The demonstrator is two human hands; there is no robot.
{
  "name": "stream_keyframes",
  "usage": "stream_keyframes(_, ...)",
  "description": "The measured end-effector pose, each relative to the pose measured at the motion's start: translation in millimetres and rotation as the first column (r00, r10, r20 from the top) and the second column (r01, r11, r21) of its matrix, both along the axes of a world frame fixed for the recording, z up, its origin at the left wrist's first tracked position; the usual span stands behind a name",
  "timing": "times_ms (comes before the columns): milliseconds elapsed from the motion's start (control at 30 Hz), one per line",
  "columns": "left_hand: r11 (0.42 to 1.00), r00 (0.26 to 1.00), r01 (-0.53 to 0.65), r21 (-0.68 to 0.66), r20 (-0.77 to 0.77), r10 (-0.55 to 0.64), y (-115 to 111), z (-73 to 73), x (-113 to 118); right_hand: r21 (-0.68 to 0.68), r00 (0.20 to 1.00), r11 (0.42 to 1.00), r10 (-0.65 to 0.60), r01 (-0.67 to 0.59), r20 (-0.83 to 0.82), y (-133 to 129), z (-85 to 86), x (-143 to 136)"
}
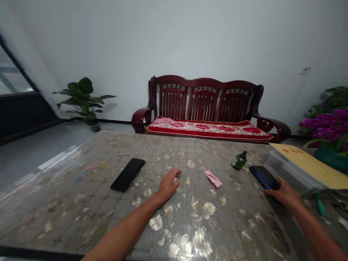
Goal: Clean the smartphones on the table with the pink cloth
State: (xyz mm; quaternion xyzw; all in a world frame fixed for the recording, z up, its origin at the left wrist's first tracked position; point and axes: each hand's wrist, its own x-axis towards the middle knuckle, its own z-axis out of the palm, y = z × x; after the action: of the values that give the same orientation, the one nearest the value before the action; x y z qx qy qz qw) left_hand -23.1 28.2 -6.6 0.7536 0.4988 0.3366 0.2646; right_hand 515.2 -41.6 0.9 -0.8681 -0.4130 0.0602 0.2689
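Observation:
My left hand [168, 185] rests on the patterned table cover, its fingers loosely bent and thumb apart, with nothing visible in it. At the right, my right hand [285, 194] grips the near end of a dark smartphone [263, 177] with a blue edge, thumb on one side. The phone lies at or just above the table; I cannot tell which. Another black smartphone [128, 174] lies flat left of my left hand. Between my hands is a folded pink cloth [213, 178]. A small green bottle [239, 161] with a black top stands beyond the held phone.
A clear plastic box [292, 172] with a yellow folder [310, 163] on top stands beside my right hand. Several colourful bands [88, 172] lie at the left. A green-handled tool [320, 206] and purple flowers [327, 125] are at the right. A wooden bench [203, 99] stands behind the table.

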Motion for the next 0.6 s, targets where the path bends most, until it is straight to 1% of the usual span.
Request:
stream_keyframes(33, 1.000, 1.000, 0.004, -0.008, 0.017, -0.004, -1, 0.2, 0, -0.065, 0.998, 0.996, -0.050, 0.053, 0.047, -1, 5.4, -6)
stream_keyframes(67, 1.000, 1.000, 0.005, -0.010, 0.020, -0.005, -1, 1.2, 0, -0.067, 0.992, 0.995, -0.061, 0.069, 0.109, -3, 11.8, -16)
stream_keyframes(100, 1.000, 1.000, 0.012, -0.003, 0.014, -0.012, -2, 3.5, -1, -0.018, 0.985, 0.999, -0.037, 0.040, 0.170, -5, 18.5, -29)
stream_keyframes(133, 1.000, 1.000, 0.017, 0.011, 0.003, -0.017, -2, 7.2, -4, 0.055, 0.979, 0.998, 0.018, -0.030, 0.201, -7, 24.6, -45)
stream_keyframes(167, 1.000, 1.000, 0.011, 0.029, -0.018, -0.010, -2, 12.6, -8, 0.125, 0.973, 0.983, 0.110, -0.137, 0.200, -8, 29.5, -64)
stream_keyframes(200, 0.999, 0.999, -0.006, 0.051, -0.050, 0.008, -1, 19.7, -15, 0.178, 0.959, 0.950, 0.228, -0.256, 0.167, -8, 32.8, -84)
stream_keyframes(233, 0.996, 0.994, -0.046, 0.077, -0.091, 0.053, 0, 28.2, -24, 0.227, 0.943, 0.916, 0.308, -0.330, 0.129, -7, 34.3, -106)
stream_keyframes(300, 0.983, 0.961, -0.140, 0.122, -0.223, 0.165, 2, 47.8, -47, 0.203, 0.879, 0.856, 0.474, -0.475, 0.058, -2, 32.4, -148)
stream_keyframes(333, 0.970, 0.927, -0.192, 0.148, -0.298, 0.229, 4, 57.6, -61, 0.181, 0.850, 0.833, 0.525, -0.522, 0.036, 2, 29.9, -168)
stream_keyframes(367, 0.953, 0.876, -0.254, 0.163, -0.379, 0.298, 5, 66.6, -76, 0.157, 0.830, 0.818, 0.557, -0.554, 0.026, 7, 26.8, -185)
stream_keyframes(433, 0.904, 0.730, -0.394, 0.164, -0.543, 0.416, 6, 80.1, -103, 0.075, 0.800, 0.797, 0.599, -0.600, 0.042, 17, 21.6, -213)
stream_keyframes(467, 0.873, 0.649, -0.465, 0.150, -0.612, 0.451, 6, 84.0, -115, 0.027, 0.793, 0.793, 0.605, -0.608, 0.071, 22, 20.2, -223)
stream_keyframes(500, 0.850, 0.588, -0.512, 0.127, -0.670, 0.454, 5, 86.0, -124, -0.022, 0.784, 0.788, 0.614, -0.615, 0.093, 25, 19.9, -232)
stream_keyframes(533, 0.837, 0.545, -0.538, 0.099, -0.716, 0.436, 4, 86.3, -131, -0.072, 0.778, 0.784, 0.620, -0.616, 0.097, 28, 20.7, -239)
stream_keyframes(600, 0.818, 0.493, -0.572, 0.053, -0.775, 0.395, -1, 83.4, -141, -0.149, 0.780, 0.784, 0.618, -0.602, 0.100, 33, 24.8, -250)
